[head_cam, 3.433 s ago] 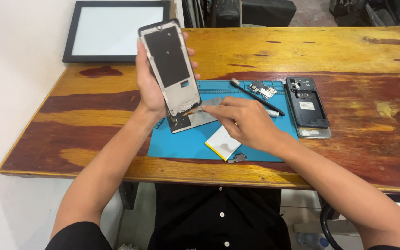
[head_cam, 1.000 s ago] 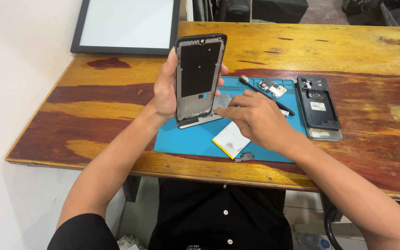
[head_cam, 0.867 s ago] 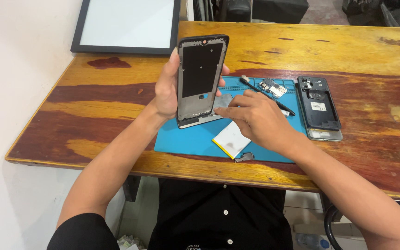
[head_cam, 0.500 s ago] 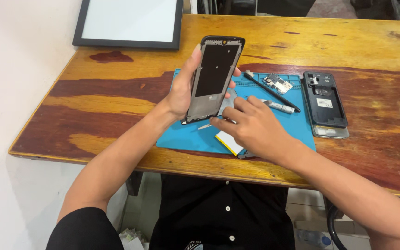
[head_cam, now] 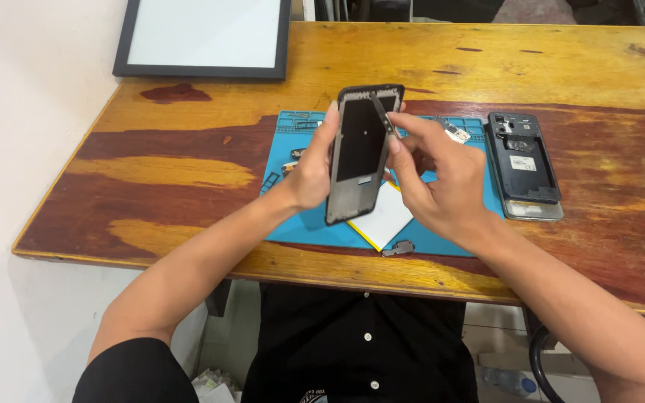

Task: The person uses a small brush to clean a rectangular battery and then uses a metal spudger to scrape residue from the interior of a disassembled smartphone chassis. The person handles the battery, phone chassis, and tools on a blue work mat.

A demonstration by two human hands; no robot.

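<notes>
Wood, worn and streaked red and yellow, makes up the table (head_cam: 188, 160) that fills most of the frame. A framed white panel (head_cam: 203, 37) lies at the upper left. A blue repair mat (head_cam: 293, 227) covers the table's centre, and on it lies a flat white and yellow battery (head_cam: 382, 220), partly behind the hands. To the right, a dark phone back housing (head_cam: 522, 164) rests half off the mat's edge. In the middle, above the mat, the left hand (head_cam: 311, 168) grips a black phone frame (head_cam: 360, 153) upright by its side edge, fingers curled around it. The right hand (head_cam: 442, 183) pinches a thin strip part (head_cam: 384, 118) against the frame's upper end. A small grey bracket (head_cam: 399, 248) lies at the mat's lower edge.
</notes>
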